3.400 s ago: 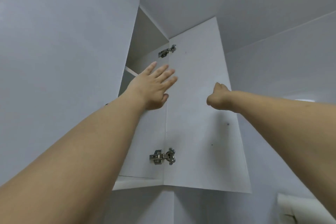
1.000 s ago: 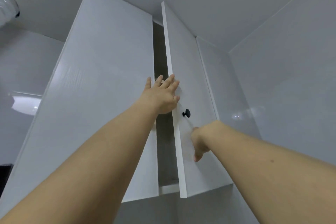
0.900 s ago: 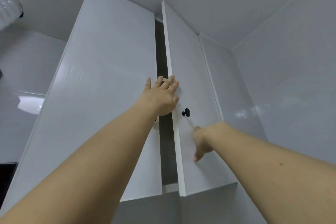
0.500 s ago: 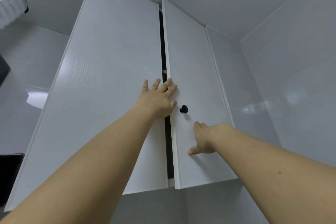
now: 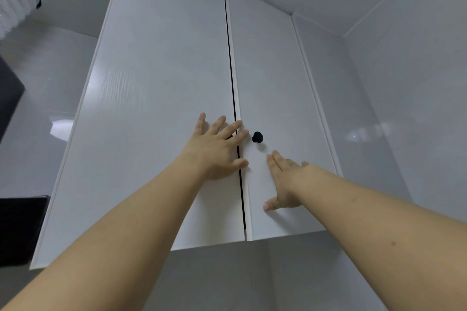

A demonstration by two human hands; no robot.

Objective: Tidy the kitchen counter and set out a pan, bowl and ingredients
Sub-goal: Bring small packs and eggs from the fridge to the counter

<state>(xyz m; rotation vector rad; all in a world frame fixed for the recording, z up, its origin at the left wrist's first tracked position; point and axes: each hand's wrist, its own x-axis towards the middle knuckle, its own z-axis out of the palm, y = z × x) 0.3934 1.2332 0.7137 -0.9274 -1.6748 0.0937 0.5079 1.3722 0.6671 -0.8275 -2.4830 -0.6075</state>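
Both flat, unclenched hands pressed the tall upright cupboard doors: left hand [image 5: 217, 151] on the left door [image 5: 151, 108], right hand [image 5: 284, 182] on the right door [image 5: 273, 70] below its black knob [image 5: 257, 137]; contents hidden.

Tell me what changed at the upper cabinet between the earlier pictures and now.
The right door swung from wide open to nearly shut, leaving only a thin dark gap beside the left door. The right hand went from the door's far edge to pressing flat below the black knob. The left hand stayed open, now flat across the seam.
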